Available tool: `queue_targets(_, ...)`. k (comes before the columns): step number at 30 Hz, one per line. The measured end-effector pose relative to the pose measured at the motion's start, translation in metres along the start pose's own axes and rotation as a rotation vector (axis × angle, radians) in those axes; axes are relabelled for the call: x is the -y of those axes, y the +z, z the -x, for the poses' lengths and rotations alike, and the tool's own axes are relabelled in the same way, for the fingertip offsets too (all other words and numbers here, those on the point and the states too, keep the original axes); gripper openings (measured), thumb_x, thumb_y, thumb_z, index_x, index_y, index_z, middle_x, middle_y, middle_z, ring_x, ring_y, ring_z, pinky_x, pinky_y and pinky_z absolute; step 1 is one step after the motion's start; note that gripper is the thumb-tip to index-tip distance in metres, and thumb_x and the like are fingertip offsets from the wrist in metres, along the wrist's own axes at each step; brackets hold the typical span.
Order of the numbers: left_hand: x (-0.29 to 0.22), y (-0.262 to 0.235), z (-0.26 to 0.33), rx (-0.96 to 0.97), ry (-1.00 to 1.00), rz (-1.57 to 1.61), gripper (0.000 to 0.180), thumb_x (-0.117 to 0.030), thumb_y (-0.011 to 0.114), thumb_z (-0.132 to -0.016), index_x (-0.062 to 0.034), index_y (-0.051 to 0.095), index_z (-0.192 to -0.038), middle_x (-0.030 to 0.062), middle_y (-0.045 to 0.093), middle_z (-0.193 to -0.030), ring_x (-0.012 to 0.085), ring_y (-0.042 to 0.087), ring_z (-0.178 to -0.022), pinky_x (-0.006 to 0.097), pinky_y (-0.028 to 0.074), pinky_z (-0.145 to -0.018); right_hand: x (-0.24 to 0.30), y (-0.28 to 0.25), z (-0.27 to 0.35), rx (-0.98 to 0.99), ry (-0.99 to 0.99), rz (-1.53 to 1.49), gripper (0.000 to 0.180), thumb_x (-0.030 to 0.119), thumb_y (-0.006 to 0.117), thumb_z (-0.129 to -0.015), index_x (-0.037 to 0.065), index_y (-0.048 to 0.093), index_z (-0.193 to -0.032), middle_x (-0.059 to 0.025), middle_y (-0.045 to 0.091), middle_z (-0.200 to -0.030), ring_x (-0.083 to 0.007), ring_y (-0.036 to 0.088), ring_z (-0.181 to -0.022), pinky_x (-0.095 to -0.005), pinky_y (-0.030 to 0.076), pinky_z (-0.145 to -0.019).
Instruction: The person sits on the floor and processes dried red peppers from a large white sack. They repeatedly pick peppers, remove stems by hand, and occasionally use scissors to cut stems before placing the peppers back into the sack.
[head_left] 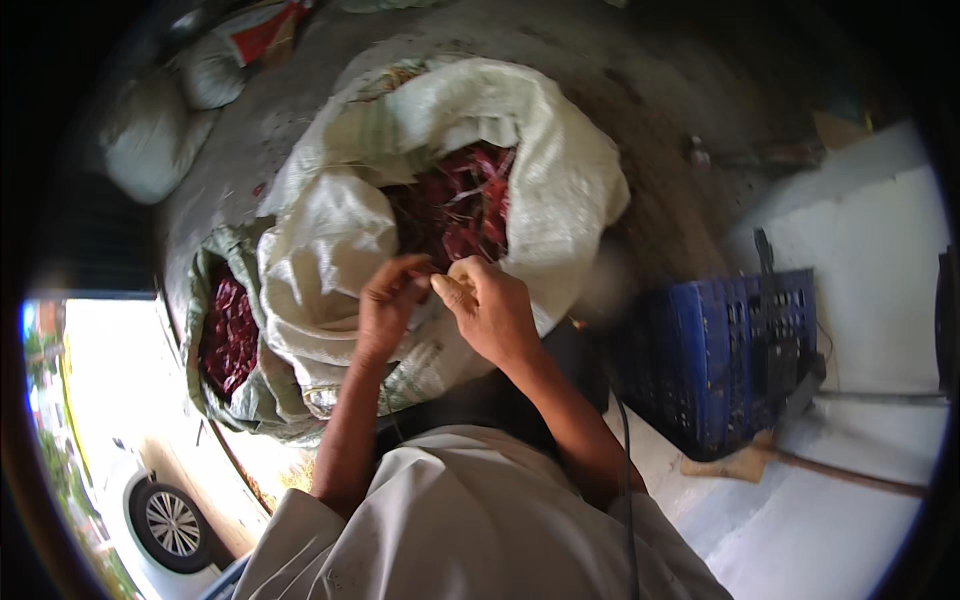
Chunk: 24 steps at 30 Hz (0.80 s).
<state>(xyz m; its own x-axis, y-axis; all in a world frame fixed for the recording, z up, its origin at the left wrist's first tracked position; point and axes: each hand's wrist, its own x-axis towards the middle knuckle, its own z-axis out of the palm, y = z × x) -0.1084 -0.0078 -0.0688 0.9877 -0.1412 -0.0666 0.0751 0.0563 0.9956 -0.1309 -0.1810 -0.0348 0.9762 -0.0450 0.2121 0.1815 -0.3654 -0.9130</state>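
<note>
My left hand (pixel 392 303) and my right hand (pixel 492 308) meet over the near rim of a large white woven sack (pixel 570 170). The fingertips of both are pinched together and almost touch. A small dark-red bit, which looks like part of a dried chili, shows at the left fingertips. What the right fingers pinch is hidden behind the thumb. Below the hands' far side, the sack's rolled-down mouth shows dried red chilies (pixel 455 205) with pale stems. To the left, a smaller greenish woven sack (pixel 195 340) holds more dark-red chilies (pixel 230 335).
A blue plastic crate (pixel 700 350) stands at the right, beside a pale wall or panel (pixel 870 270). Stuffed white sacks (pixel 150 135) lie at the far left. A dark cable (pixel 627 450) runs down my right side. Outside at lower left is a parked car (pixel 170 525).
</note>
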Motion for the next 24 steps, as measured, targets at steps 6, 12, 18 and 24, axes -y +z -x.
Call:
queue_targets(6,-0.009,-0.013,0.010,0.102,0.030,-0.248,0.023,0.003,0.067,-0.089,-0.0024,0.064,-0.111,0.0000,0.061,-0.094,0.0073,0.055,-0.083,0.023,0.047,-0.074,-0.011,0.017,-0.006,0.239,0.245,-0.181,0.029,0.030,0.068,-0.091,0.001,0.062,-0.090,-0.0153,0.068,-0.077,-0.0292,0.068,-0.071,-0.0393,0.052,-0.065)
queue_targets(12,-0.028,-0.013,0.009,-0.022,-0.111,0.184,0.021,-0.001,0.064,-0.090,-0.0042,0.060,-0.111,0.0006,0.059,-0.082,0.0072,0.054,-0.069,0.022,0.043,-0.056,0.016,0.020,-0.029,0.249,0.104,-0.163,0.025,0.023,0.071,-0.089,-0.001,0.063,-0.090,-0.0088,0.065,-0.070,-0.0154,0.062,-0.064,-0.0334,0.050,-0.061)
queue_targets(18,-0.055,-0.029,-0.010,0.009,-0.162,0.334,0.023,-0.014,0.066,-0.092,-0.0004,0.060,-0.109,0.0033,0.060,-0.072,0.0058,0.040,-0.045,0.022,0.037,-0.050,0.029,0.034,-0.053,0.188,-0.058,-0.149,0.019,0.016,0.069,-0.087,-0.003,0.064,-0.091,-0.0168,0.069,-0.077,-0.0287,0.069,-0.067,-0.0363,0.053,-0.063)
queue_targets(24,-0.069,-0.053,-0.044,-0.130,-0.043,0.118,0.017,-0.018,0.062,-0.097,-0.0028,0.061,-0.104,0.0028,0.060,-0.073,0.0076,0.052,-0.056,0.021,0.038,-0.048,0.059,0.030,-0.139,0.456,-0.134,0.365,0.069,0.035,0.078,-0.080,-0.002,0.049,-0.131,-0.0218,0.050,-0.139,-0.0341,0.051,-0.128,-0.0409,0.043,-0.107)
